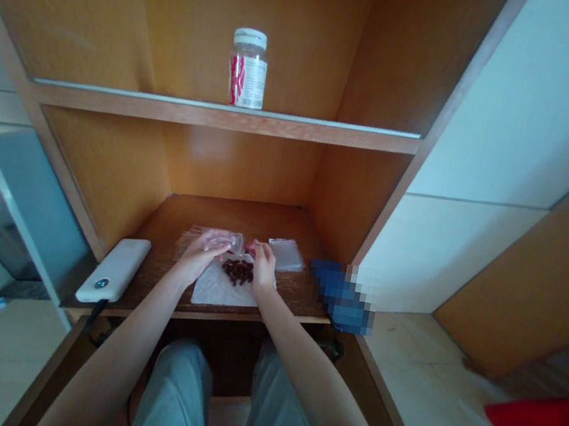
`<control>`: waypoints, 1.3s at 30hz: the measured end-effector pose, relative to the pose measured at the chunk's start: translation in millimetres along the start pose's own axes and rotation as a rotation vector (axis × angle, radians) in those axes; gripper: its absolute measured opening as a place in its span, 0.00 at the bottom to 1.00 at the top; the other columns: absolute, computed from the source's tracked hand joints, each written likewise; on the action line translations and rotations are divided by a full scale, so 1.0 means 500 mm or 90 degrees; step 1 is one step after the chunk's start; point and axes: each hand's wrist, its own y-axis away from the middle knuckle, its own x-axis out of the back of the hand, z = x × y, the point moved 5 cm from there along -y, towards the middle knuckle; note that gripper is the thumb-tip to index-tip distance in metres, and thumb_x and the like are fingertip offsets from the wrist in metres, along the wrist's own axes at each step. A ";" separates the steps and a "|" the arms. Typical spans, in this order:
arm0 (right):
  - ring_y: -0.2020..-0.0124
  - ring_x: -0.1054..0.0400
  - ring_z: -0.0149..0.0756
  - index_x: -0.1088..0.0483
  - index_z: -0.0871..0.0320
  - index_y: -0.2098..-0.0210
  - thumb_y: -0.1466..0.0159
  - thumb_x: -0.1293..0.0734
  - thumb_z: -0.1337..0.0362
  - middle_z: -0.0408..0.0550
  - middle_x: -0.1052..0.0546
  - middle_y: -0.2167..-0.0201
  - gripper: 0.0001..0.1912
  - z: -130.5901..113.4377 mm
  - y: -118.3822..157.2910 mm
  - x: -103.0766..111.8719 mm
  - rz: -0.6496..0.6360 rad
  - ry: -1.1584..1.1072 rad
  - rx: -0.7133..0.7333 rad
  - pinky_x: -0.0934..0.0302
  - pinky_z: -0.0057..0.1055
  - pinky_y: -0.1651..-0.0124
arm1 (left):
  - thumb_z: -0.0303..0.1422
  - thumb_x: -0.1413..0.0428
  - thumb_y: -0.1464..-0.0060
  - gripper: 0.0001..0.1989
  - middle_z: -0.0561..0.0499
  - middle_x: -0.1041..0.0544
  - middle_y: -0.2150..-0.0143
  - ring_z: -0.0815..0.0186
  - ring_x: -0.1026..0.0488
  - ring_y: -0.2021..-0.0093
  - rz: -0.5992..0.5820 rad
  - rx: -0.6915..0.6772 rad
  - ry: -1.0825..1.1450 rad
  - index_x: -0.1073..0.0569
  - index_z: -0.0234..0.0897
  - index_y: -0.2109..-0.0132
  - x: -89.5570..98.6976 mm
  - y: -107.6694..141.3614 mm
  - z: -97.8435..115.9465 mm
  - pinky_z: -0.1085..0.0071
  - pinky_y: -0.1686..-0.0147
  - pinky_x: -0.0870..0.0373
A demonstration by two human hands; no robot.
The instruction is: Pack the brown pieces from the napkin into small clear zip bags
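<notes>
My left hand (206,249) is closed on a small clear plastic bag (236,243) above the lower shelf. Just right of the bag, my right hand (261,261) has its fingers pinched together; what they hold, if anything, is too small to tell. Between and below the hands, a pile of small dark brown pieces (237,272) lies on a white sheet (211,289). Flat clear bags (285,254) lie beside my right hand, and more clear plastic (187,239) lies behind my left hand.
A white power bank (114,270) with a black cable lies at the shelf's left end. A blue object (339,296), partly pixelated, is at the right end. On the upper shelf (144,106) stands a clear jar (248,69) with a white lid. My knees are below.
</notes>
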 end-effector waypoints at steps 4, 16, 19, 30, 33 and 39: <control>0.63 0.34 0.35 0.31 0.57 0.77 0.47 0.37 0.59 0.46 0.27 0.68 0.09 -0.028 0.012 -0.003 0.019 -0.064 -0.038 0.41 0.33 0.57 | 0.29 0.39 0.59 0.17 0.47 0.26 0.58 0.67 0.29 0.62 -0.016 -0.005 0.022 0.31 0.35 0.59 0.002 -0.002 -0.010 0.74 0.68 0.35; 0.71 0.32 0.32 0.33 0.58 0.75 0.51 0.33 0.62 0.42 0.27 0.75 0.06 -0.053 0.016 -0.003 0.036 -0.160 -0.008 0.39 0.32 0.62 | 0.32 0.42 0.54 0.22 0.42 0.26 0.55 0.60 0.27 0.57 -0.040 0.054 0.188 0.36 0.36 0.50 0.011 0.012 -0.023 0.67 0.62 0.31; 0.73 0.33 0.32 0.34 0.58 0.74 0.49 0.34 0.60 0.43 0.28 0.75 0.08 -0.053 0.013 -0.002 0.042 -0.140 0.017 0.39 0.32 0.64 | 0.33 0.42 0.54 0.19 0.41 0.24 0.59 0.60 0.25 0.61 0.013 0.056 0.145 0.33 0.32 0.54 0.032 0.016 -0.031 0.69 0.66 0.29; 0.70 0.36 0.33 0.34 0.58 0.71 0.44 0.38 0.55 0.46 0.30 0.74 0.12 -0.065 -0.028 0.021 0.025 0.042 0.083 0.41 0.30 0.64 | 0.36 0.41 0.55 0.23 0.43 0.23 0.62 0.61 0.24 0.67 0.038 0.067 0.042 0.35 0.34 0.52 0.032 0.027 -0.037 0.66 0.68 0.27; 0.70 0.36 0.33 0.33 0.58 0.71 0.44 0.38 0.55 0.47 0.29 0.73 0.12 -0.067 -0.025 0.023 -0.012 0.066 0.108 0.42 0.30 0.64 | 0.39 0.42 0.55 0.18 0.44 0.23 0.63 0.61 0.24 0.69 0.055 0.072 0.003 0.32 0.33 0.58 0.035 0.025 -0.043 0.67 0.71 0.27; 0.69 0.36 0.33 0.32 0.59 0.70 0.44 0.37 0.56 0.47 0.29 0.72 0.11 -0.049 -0.015 0.030 -0.007 0.085 0.129 0.42 0.30 0.64 | 0.41 0.42 0.56 0.15 0.46 0.23 0.69 0.61 0.24 0.72 0.074 0.066 -0.051 0.32 0.33 0.66 0.038 0.025 -0.051 0.67 0.72 0.29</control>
